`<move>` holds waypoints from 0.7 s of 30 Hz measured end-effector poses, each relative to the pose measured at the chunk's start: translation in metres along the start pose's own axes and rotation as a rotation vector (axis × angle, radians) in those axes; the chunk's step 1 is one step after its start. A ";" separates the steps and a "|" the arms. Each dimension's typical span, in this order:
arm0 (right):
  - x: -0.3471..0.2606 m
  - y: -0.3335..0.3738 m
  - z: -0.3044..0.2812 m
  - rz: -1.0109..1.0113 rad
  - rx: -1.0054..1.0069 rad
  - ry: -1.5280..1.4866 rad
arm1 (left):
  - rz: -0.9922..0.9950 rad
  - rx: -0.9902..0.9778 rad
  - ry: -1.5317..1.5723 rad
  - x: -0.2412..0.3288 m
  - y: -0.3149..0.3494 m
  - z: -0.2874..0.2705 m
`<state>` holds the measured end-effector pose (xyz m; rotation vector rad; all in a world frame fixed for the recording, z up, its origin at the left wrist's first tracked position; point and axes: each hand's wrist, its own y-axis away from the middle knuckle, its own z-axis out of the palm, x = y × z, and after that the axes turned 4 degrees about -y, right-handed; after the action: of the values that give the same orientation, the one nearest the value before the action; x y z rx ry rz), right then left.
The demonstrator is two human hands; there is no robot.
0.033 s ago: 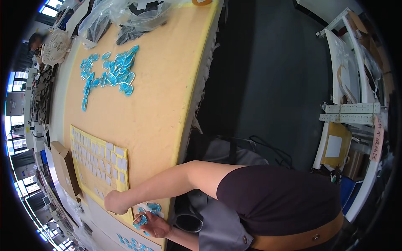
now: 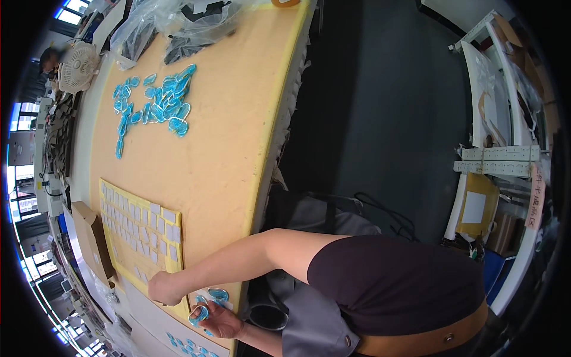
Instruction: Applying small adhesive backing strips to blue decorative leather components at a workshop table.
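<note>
My left hand (image 2: 221, 322), lower in view, is closed round a blue oval patch (image 2: 198, 315) with a pale rim. More blue patches (image 2: 218, 294) lie against its fingers and just beyond them; I cannot tell which of these are held. My right hand (image 2: 166, 288) is closed, its knuckles up, at the near corner of a yellow-edged board (image 2: 179, 253). Its fingertips are hidden, and so is anything in them. Rows of small pale rectangular pieces (image 2: 143, 215) cover much of the board.
Further up the table (image 2: 220, 149) lies a loose pile of blue patches (image 2: 169, 101). Several more patches (image 2: 189, 346) sit at the bottom edge. A cardboard box (image 2: 92, 241) stands beside the board. Clear plastic bags (image 2: 178, 30) lie at the top; a shelf rack (image 2: 499, 154) is right.
</note>
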<state>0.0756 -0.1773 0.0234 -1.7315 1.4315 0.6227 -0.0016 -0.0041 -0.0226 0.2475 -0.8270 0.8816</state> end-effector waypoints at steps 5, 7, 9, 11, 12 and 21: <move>0.000 0.000 0.004 -0.022 0.043 -0.134 | 0.015 0.052 -0.014 0.001 0.001 0.004; 0.002 0.000 0.008 -0.029 0.068 -0.172 | -0.012 -0.014 0.059 -0.001 0.001 0.004; 0.005 0.000 0.009 -0.035 0.093 -0.207 | -0.011 0.002 0.048 -0.001 0.000 -0.002; 0.004 -0.001 0.009 -0.041 0.095 -0.224 | -0.005 0.018 0.032 0.001 0.001 -0.004; 0.001 -0.002 0.009 -0.047 0.095 -0.225 | -0.001 0.019 0.021 0.003 0.001 -0.003; 0.000 0.003 0.003 -0.046 0.084 -0.247 | -0.012 -0.021 0.060 0.004 -0.001 -0.007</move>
<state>0.0734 -0.1749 0.0205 -1.5588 1.2253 0.7143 0.0041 0.0013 -0.0248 0.2065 -0.7779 0.8652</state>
